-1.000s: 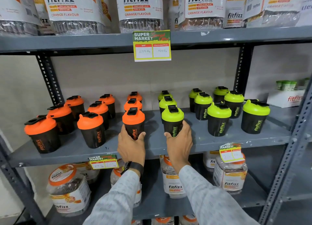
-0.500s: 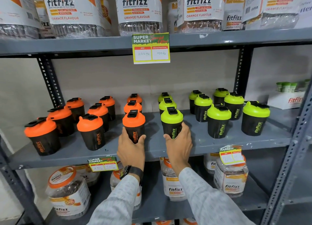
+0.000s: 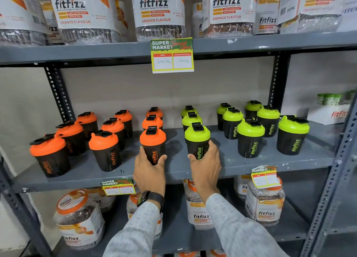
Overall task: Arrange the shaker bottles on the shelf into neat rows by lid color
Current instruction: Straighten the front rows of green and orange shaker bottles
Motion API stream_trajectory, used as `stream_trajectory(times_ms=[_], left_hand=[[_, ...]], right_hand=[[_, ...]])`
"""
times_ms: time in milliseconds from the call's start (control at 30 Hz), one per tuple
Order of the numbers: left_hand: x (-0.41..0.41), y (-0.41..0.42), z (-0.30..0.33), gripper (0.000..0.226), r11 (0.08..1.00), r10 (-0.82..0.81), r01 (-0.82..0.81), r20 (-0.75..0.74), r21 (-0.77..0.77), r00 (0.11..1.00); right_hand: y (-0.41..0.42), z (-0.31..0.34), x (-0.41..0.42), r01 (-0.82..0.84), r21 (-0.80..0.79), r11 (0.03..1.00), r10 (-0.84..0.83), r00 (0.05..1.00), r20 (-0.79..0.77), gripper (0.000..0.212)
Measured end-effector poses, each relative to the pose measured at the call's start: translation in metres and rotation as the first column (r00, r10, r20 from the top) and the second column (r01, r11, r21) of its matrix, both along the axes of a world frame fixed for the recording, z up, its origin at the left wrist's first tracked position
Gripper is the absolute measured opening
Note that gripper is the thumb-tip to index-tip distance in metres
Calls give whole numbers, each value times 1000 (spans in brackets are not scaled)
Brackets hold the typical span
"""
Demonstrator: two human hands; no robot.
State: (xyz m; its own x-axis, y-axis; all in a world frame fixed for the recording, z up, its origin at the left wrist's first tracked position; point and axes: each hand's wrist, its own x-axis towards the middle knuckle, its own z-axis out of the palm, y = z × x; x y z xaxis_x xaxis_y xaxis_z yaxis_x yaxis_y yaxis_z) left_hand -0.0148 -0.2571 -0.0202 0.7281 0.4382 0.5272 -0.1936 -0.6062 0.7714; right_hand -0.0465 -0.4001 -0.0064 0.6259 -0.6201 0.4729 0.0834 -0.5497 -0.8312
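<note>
Front orange-lidded shaker (image 3: 153,145) and front green-lidded shaker (image 3: 197,141) stand upright mid-shelf, each heading a row of three running back to the wall. Left hand (image 3: 148,171) wraps the orange one's lower body, fingers closed around it; right hand (image 3: 205,168) likewise clasps the green one. Step looks like squaring both fronts. Best done by sliding them flat on the grey shelf (image 3: 251,165), logos forward, lined with the bottles behind. Orange rows left, green right; the rightmost green rows look looser.
</note>
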Motion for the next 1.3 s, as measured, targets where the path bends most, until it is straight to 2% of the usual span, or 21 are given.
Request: stream_trajectory(times_ms=[167, 367, 433, 567, 667, 767, 867, 933, 1000, 1100, 1167, 1233, 1300], left_hand=[[-2, -1, 2, 86, 1000, -2, 2, -7, 19, 1000], [-12, -3, 4, 111, 999, -32, 32, 7, -15, 999], [-19, 1, 3, 107, 998, -37, 38, 26, -39, 999], [-41, 28, -1, 70, 999, -5, 13, 139, -50, 990], [-44, 72, -6, 47, 999, 38, -33, 221, -25, 975], [-35, 125, -7, 45, 993, 107, -95, 207, -65, 973], [-22, 178, -4, 58, 975, 163, -133, 170, -176, 972], [-13, 214, -2, 70, 964, 201, -167, 158, -205, 967], [-2, 248, 1, 83, 952, 222, -191, 111, -238, 969], [17, 289, 5, 100, 961, 149, -135, 43, -241, 988], [29, 308, 5, 107, 976, 77, -68, 36, -205, 996], [35, 318, 6, 110, 985, 21, -16, 28, -174, 999], [38, 321, 8, 110, 986, -5, 8, 17, -166, 1000]], right_hand=[[0, -3, 0, 0, -9, 1000, 0, 1000, 6, 87], [2, -5, -3, 5, -17, 1000, -5, 1000, 21, 101], [4, -6, -8, 7, -5, 1000, -7, 997, 78, 99], [14, -11, -20, 1, -48, 999, 10, 973, 231, 76], [36, -13, -26, -19, -71, 997, 39, 957, 287, 58], [71, -15, -26, -112, -153, 982, 154, 942, 300, 38], [116, -14, -16, -250, -240, 938, 307, 921, 241, 25], [152, -13, -4, -393, -206, 896, 427, 891, 155, 34], [186, -9, 8, -477, -121, 871, 488, 869, 85, 58], [218, -1, 25, -478, -44, 877, 478, 878, -11, 95], [227, 5, 34, -487, -8, 873, 485, 871, -73, 111], [234, 9, 41, -493, 43, 869, 495, 860, -124, 119], [241, 12, 44, -483, 67, 873, 488, 862, -136, 117]])
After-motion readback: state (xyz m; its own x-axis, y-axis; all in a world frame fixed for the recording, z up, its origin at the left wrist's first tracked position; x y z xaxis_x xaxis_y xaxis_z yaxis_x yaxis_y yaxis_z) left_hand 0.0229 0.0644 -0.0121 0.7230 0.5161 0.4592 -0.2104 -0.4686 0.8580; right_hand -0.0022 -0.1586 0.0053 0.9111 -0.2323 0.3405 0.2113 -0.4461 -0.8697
